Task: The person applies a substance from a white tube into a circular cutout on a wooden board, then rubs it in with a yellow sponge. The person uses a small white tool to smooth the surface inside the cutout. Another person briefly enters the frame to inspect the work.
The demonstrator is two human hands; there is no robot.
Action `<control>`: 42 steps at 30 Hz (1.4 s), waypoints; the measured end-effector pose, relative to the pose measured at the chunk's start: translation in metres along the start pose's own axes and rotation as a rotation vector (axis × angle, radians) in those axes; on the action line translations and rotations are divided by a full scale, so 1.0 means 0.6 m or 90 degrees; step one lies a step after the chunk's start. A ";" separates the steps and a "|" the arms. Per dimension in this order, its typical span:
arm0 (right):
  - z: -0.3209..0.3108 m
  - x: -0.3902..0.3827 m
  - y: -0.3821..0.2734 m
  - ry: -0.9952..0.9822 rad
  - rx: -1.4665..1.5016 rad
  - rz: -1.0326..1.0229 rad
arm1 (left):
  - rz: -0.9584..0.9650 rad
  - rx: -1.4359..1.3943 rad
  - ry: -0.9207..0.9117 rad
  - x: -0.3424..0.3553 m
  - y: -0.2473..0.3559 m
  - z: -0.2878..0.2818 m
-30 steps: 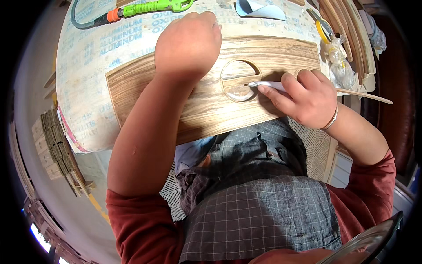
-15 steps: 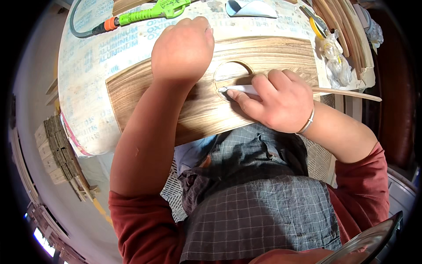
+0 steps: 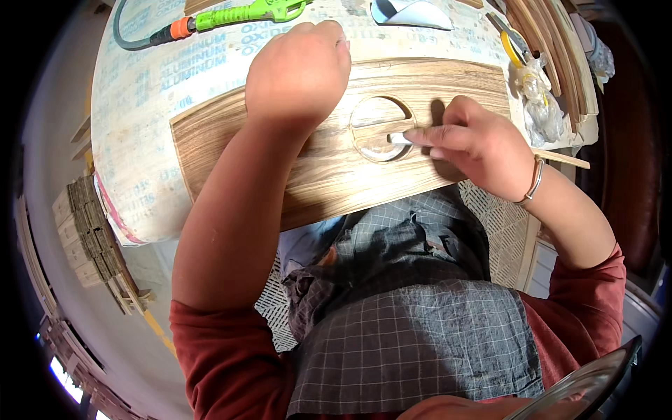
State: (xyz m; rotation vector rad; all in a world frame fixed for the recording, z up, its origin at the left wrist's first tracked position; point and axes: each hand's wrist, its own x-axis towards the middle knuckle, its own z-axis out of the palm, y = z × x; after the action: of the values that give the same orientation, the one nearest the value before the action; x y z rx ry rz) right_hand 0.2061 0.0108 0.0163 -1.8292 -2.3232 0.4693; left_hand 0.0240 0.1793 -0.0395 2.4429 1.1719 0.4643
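A striped brown wooden board (image 3: 322, 189) lies before me, with a round cut-out (image 3: 381, 108) crossed by a wooden bar. My right hand (image 3: 483, 143) pinches a thin wooden stick (image 3: 563, 159) whose front end has a white wrap (image 3: 399, 138). That end sits over the lower part of the cut-out, by the bar; the stick's tail shows beyond my wrist. At the board's far edge my left hand (image 3: 297, 73) is closed, its back toward me. Its fingers are mostly hidden, so what they grip cannot be made out.
The table bears a printed whitish cover (image 3: 133, 161). Beyond the board lie a green air blow gun (image 3: 245, 12) on a hose and a curled blue-grey sheet (image 3: 413, 14). At right are a yellow ring (image 3: 513, 47), a crumpled plastic bag (image 3: 542, 112) and long wooden strips (image 3: 560, 56).
My right hand has moved right and lifted its grip, drawing the stick's wrapped end from the cut-out's left side to its lower right. The left hand has shifted slightly right.
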 end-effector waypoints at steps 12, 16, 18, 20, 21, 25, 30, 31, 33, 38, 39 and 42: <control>0.016 0.038 -0.028 0.006 0.154 0.104 | 0.065 0.008 0.084 -0.006 -0.014 0.013; -0.013 0.015 -0.008 -0.020 0.182 0.214 | 0.019 -0.004 0.025 -0.002 0.002 0.004; 0.005 0.026 -0.009 0.001 0.176 0.143 | 0.018 0.004 0.023 0.001 0.006 0.009; 0.015 0.053 -0.040 -0.003 0.140 0.138 | 0.012 0.006 0.022 0.000 0.001 0.005; 0.013 0.053 -0.040 -0.016 0.140 0.145 | 0.021 0.002 0.029 -0.003 -0.005 0.009; -0.009 0.026 -0.011 -0.018 0.184 0.190 | 0.040 0.005 0.052 -0.005 -0.008 0.009; 0.015 0.047 -0.027 -0.003 0.228 0.182 | 0.027 0.028 0.033 -0.002 0.004 0.008; 0.015 0.056 -0.042 -0.018 0.215 0.208 | 0.033 0.018 0.042 -0.003 0.002 0.008; 0.009 0.052 -0.035 -0.024 0.197 0.199 | 0.053 0.013 0.070 -0.006 -0.007 0.014; -0.010 0.022 -0.016 -0.012 0.249 0.270 | 0.056 0.038 0.069 -0.004 0.002 0.013; 0.000 0.025 -0.017 -0.004 0.220 0.229 | 0.049 0.036 0.055 -0.002 0.005 0.014; 0.019 0.054 -0.038 0.000 0.275 0.207 | 0.030 0.040 0.031 -0.005 0.003 0.009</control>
State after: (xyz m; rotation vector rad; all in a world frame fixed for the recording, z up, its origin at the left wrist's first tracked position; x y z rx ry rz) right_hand 0.1735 0.0354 0.0108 -1.9707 -1.7392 0.9281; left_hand 0.0256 0.1750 -0.0438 2.5309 1.1671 0.5103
